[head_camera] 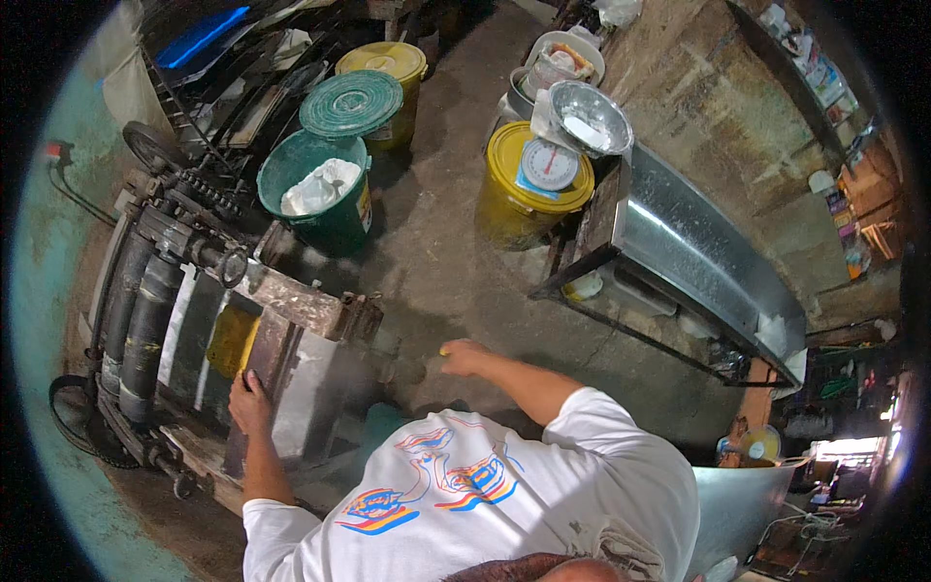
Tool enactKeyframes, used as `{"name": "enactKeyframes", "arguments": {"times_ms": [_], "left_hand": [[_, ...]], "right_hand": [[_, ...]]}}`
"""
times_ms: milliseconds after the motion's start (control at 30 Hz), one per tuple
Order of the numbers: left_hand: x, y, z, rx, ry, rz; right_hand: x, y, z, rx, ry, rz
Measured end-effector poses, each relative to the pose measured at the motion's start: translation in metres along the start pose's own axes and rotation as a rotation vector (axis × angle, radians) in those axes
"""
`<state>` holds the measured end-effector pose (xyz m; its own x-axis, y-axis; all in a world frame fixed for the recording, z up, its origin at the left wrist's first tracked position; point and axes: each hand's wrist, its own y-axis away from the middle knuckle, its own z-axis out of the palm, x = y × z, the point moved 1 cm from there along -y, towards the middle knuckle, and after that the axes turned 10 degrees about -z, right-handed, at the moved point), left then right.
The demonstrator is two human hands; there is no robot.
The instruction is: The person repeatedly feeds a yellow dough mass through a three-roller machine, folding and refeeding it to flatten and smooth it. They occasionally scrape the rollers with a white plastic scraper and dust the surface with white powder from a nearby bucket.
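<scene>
My left hand rests on the dark wooden crossboard of a roller machine, thumb apart from the fingers. Just beyond its fingertips lies a yellow slab that looks like dough, partly hidden by the board. Two dark rollers of the machine stand to the left of the slab. Away from the machine, over the concrete floor, my right hand is held with its fingers curled. A small yellow piece shows at its fingertips; what it is cannot be told.
Ahead stands a green bucket of white powder, its lid resting on a yellow bucket. A dial scale with a metal bowl sits on another yellow bucket. A steel-topped table runs along the right.
</scene>
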<state>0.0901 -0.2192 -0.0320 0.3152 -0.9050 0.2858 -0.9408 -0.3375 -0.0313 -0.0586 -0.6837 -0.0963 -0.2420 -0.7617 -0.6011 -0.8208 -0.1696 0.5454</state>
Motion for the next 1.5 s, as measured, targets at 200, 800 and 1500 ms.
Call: {"name": "enactKeyframes", "arguments": {"times_ms": [200,800,1500], "left_hand": [[0.020,-0.003,-0.004,-0.032,-0.014,0.024],[0.044,-0.012,0.051,0.228,-0.184,-0.281],[0.178,0.153,0.048,-0.027,0.153,-0.790]], "right_hand": [[0.184,0.038,0.055,0.248,-0.100,0.324],[0.226,0.026,-0.411,1.024,0.211,0.209],[0.467,-0.069,-0.580,0.554,0.431,0.349]]}}
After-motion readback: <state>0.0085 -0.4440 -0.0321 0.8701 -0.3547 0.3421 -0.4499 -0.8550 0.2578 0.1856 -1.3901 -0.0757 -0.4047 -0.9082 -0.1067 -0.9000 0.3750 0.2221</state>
